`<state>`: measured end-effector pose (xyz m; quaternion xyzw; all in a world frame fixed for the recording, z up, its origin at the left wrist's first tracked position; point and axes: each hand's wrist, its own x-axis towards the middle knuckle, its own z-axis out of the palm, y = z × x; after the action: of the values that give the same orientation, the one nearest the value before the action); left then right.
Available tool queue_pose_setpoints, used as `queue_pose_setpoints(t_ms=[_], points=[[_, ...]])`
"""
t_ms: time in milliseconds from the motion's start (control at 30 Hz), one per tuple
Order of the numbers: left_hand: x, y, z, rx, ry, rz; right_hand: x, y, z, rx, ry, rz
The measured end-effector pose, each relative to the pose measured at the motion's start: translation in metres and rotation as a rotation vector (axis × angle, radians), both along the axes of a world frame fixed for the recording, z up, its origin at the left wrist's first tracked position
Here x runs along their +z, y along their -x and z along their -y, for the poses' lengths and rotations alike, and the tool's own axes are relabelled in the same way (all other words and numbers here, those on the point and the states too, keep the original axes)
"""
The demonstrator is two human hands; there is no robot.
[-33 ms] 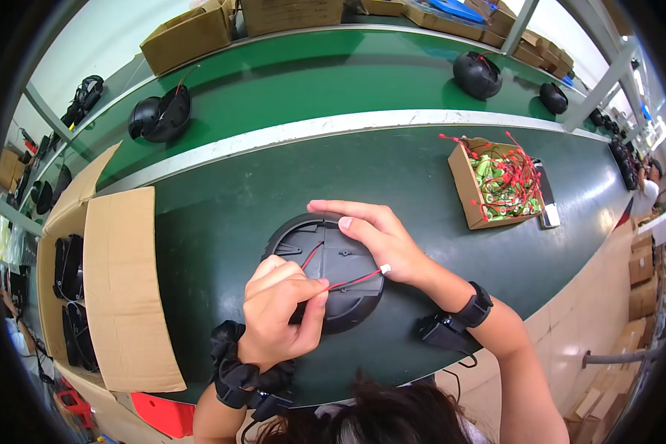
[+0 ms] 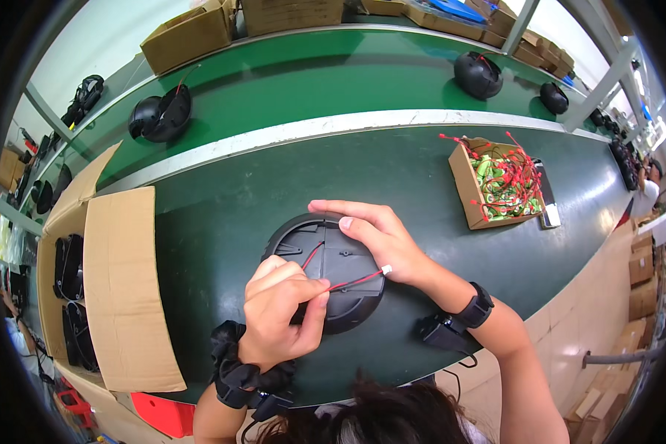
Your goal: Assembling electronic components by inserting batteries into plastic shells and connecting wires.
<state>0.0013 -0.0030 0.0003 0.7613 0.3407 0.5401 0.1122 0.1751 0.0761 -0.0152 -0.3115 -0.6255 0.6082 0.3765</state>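
Observation:
A round black plastic housing [image 2: 348, 259] rests on the green worktop in front of me, its ribbed inner side facing up. My right hand [image 2: 385, 240] grips its far right rim, thumb on the inside and fingers round the edge. Between thumb and forefinger, my left hand [image 2: 283, 305] pinches a thin red-and-black wire [image 2: 357, 281] that comes out of the housing's middle. The wire's free end has a small white connector [image 2: 387, 270], lying close to my right palm. The left hand covers the housing's lower left part.
On the left stands an open cardboard box [image 2: 126, 288] with black parts inside. A small carton [image 2: 462, 185] of green-wrapped cells with red leads sits at the right. Beyond a pale rail, a green conveyor belt [image 2: 333, 74] carries black shells [image 2: 477, 75].

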Motion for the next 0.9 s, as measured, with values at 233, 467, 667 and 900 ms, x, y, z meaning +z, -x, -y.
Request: queue_pose_setpoints(t_ms=[233, 467, 667, 900], points=[[0.007, 0.008, 0.007, -0.026, -0.012, -0.022, 0.017, 0.007, 0.003, 0.055, -0.007, 0.126], [0.001, 0.007, 0.007, -0.051, 0.026, 0.071, 0.02, 0.008, 0.001, 0.037, 0.004, 0.163], [0.001, 0.007, 0.007, -0.04, 0.039, 0.099, 0.016, 0.012, 0.002, -0.032, -0.022, 0.098], [-0.001, 0.005, 0.009, 0.005, 0.043, 0.13, 0.012, 0.017, 0.002, -0.038, -0.011, 0.052]])
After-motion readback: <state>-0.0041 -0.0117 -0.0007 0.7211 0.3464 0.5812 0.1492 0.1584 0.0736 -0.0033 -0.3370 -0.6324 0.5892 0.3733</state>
